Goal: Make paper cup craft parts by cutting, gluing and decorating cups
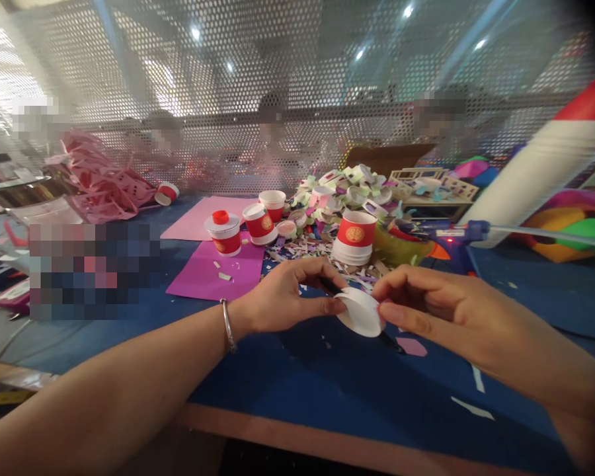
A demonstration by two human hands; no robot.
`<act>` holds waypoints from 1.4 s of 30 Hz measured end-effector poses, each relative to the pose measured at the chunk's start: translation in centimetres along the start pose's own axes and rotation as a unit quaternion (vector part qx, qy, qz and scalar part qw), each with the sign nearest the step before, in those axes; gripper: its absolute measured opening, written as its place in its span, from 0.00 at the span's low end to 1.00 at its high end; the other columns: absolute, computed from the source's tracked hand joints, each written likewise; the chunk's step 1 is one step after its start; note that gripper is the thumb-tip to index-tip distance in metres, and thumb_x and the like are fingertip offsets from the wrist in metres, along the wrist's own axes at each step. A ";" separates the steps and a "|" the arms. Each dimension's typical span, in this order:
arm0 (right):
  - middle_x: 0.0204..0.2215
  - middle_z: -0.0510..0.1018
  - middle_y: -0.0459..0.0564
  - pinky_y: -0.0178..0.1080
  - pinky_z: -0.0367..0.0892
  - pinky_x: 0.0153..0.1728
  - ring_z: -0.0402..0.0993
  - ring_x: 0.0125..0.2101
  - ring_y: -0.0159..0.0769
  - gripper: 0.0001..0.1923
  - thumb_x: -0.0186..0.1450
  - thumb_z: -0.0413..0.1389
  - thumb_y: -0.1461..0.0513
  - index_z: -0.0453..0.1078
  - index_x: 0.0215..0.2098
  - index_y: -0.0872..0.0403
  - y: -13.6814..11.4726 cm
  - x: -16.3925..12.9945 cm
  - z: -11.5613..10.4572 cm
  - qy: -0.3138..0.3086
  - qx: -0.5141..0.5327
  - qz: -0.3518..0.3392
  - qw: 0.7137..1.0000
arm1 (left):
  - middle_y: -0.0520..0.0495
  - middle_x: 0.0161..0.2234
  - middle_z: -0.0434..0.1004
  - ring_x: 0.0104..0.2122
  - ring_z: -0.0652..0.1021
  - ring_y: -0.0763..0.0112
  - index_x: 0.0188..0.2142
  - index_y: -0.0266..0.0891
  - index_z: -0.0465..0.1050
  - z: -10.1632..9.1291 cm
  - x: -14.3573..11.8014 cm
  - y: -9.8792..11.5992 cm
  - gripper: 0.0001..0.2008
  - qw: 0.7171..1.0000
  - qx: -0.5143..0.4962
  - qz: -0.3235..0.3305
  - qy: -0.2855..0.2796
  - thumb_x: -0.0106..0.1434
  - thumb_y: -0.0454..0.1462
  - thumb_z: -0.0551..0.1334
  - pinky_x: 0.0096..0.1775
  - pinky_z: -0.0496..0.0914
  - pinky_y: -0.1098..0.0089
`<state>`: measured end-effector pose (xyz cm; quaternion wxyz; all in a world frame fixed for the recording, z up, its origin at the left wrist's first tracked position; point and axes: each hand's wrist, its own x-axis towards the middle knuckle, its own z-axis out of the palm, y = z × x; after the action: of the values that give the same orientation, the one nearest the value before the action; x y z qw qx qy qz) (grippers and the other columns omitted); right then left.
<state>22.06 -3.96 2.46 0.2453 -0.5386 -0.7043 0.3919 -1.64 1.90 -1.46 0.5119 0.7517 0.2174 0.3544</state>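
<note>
Above the front of the blue table, both hands hold a shallow white paper cup bottom (pixel 359 313), tilted with its rim facing me. My left hand (pixel 290 297) pinches its left edge between thumb and fingers. On the right edge, my right hand (pixel 426 307) grips with thumb and fingertips. A thin black object (pixel 391 342) shows below the piece and again by the left fingers; its kind is unclear. Just beyond the hands stands a red and white paper cup (pixel 354 237) with a gold emblem, apparently on another cup.
Left of centre, a lidded red cup (pixel 223 235) stands on magenta paper (pixel 198 277). Behind are paper scraps (pixel 307 251) and a heap of cut cup pieces (pixel 352 185). A blue glue gun (pixel 459 235) stands at right, near a leaning white and red cylinder (pixel 550 165).
</note>
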 end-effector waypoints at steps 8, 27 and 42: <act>0.34 0.80 0.49 0.33 0.73 0.26 0.73 0.29 0.35 0.19 0.64 0.60 0.45 0.76 0.41 0.49 0.0 0.1 0.2 0.035 -0.024 -0.024 0.999 | 0.46 0.39 0.76 0.38 0.76 0.70 0.39 0.35 0.74 0.0 0.1 -0.1 0.10 1.000 -0.013 -0.018 0.005 0.59 0.35 0.71 0.45 0.71 0.68; 0.23 0.74 0.42 0.31 0.69 0.19 0.71 0.21 0.32 0.14 0.61 0.62 0.46 0.72 0.33 0.46 0.2 -0.2 0.7 0.147 -0.079 -0.112 0.980 | 0.45 0.39 0.77 0.39 0.76 0.69 0.41 0.35 0.74 -0.1 0.2 -0.6 0.12 0.999 -0.020 -0.026 0.005 0.60 0.36 0.71 0.43 0.72 0.68; 0.30 0.79 0.46 0.35 0.67 0.27 0.71 0.27 0.36 0.18 0.66 0.56 0.43 0.76 0.35 0.47 -0.2 -0.9 0.5 0.114 -0.100 -0.052 0.987 | 0.46 0.39 0.77 0.38 0.76 0.69 0.40 0.35 0.75 -0.4 0.3 -0.6 0.12 0.999 -0.009 -0.030 0.010 0.59 0.37 0.71 0.43 0.71 0.68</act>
<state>21.76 -4.95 2.40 0.2892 -0.5641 -0.7345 0.2422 -1.71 2.57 -1.80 0.5267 0.7366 0.2419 0.3486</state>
